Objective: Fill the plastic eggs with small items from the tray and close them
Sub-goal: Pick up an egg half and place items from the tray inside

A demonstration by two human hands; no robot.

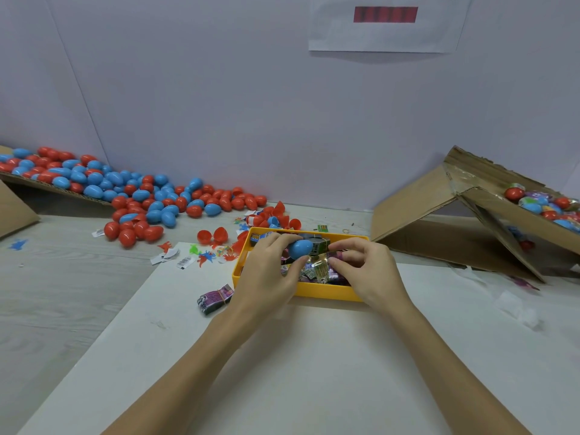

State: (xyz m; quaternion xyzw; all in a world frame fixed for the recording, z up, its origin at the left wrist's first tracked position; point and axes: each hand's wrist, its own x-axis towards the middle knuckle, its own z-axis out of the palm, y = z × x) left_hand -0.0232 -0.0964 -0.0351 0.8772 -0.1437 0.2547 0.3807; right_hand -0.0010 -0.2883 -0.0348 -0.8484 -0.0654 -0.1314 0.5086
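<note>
Both hands work over the yellow tray (326,293), which sits on a white sheet (282,356) on the desk (62,277). The left hand (270,274) holds a blue egg (300,248) above the tray's left half, its grip clamped on it with fingers curled over the top and the thumb beneath. The egg looks closed (no seam gap shows). The right hand (367,271) reaches into the tray from the right, fingertips pinching a small wrapped packet (317,266) among the other packets there.

Just left of the tray lies a banded bundle (215,298) of dark wrappers on the sheet's edge. Beyond it, small plastic figures (205,255) and paper tags (166,256) are scattered near open red egg halves (213,236). A big pile of eggs (141,199), red and blue, spills from a cardboard flap (18,211) at far left along the wall. At right, a tilted cardboard box (489,202) holds eggs and wrapped items (546,205).
</note>
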